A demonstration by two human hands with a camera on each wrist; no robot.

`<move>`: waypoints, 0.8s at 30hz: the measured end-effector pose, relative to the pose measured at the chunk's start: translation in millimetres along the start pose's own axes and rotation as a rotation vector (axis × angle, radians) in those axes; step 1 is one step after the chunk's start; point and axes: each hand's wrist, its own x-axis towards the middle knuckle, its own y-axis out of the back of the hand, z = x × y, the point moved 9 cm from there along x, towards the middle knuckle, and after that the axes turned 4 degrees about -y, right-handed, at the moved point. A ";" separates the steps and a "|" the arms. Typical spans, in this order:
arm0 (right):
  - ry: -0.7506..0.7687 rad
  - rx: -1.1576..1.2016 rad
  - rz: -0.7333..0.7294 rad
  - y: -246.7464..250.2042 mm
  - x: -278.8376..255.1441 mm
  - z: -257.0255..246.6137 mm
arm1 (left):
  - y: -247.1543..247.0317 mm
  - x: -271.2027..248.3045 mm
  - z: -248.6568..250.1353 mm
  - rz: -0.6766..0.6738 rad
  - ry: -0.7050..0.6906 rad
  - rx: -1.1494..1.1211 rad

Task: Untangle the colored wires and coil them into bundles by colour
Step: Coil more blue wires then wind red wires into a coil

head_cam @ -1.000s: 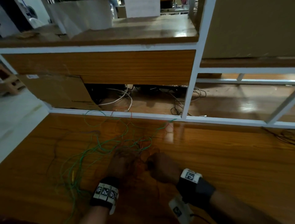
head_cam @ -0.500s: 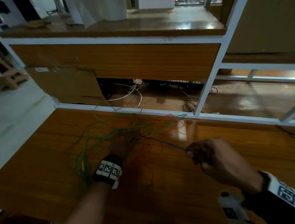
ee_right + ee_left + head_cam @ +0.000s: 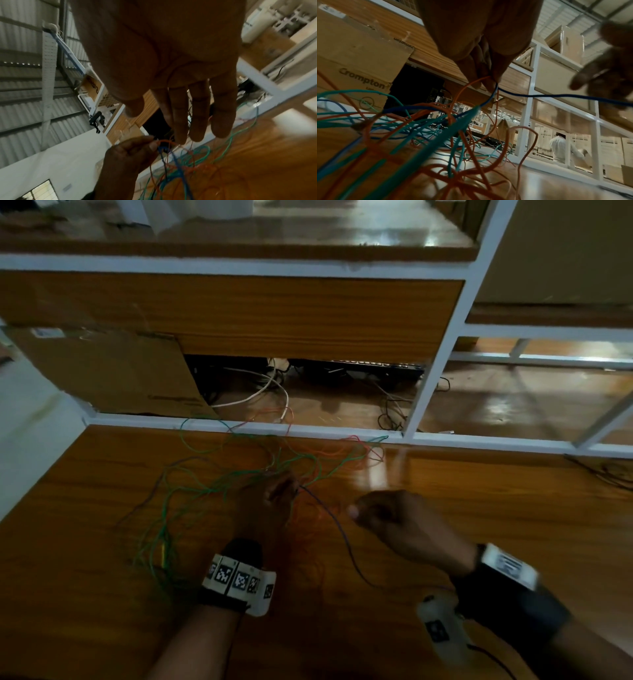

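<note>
Orange-brown wooden table point(image 3: 479, 525) carries the whole tangle: green wires point(image 3: 191, 494), orange wires point(image 3: 329, 451) and one blue wire point(image 3: 337, 529), all still knotted together, no bundles coiled. Tangle lies on the table's far half, against the white frame rail point(image 3: 479, 441) at the table's back edge; green loops spread toward the table's left side. Left hand point(image 3: 270, 501) sits over the tangle, thumb and fingertips point(image 3: 489, 81) pinched on the blue wire plus an orange loop, lifted off the table. Blue wire runs from that pinch toward the table's near edge, passing below the right hand point(image 3: 397, 522). Right hand hovers above the table just right of the left hand, fingers point(image 3: 197, 115) straight and loose, holding nothing. Cardboard box point(image 3: 113, 371) stands behind the table's back-left corner.
</note>
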 end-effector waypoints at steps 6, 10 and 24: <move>-0.027 0.098 -0.004 -46.6 57.1 -23.9 | -6.0 -2.6 -15.7 0.028 0.145 -0.252; -0.136 0.264 0.001 -48.9 69.5 -4.1 | -3.3 -2.3 -23.5 0.047 0.272 -0.552; -0.206 0.417 0.182 -27.6 66.9 32.5 | -42.6 -14.0 -2.5 -0.232 0.313 -0.408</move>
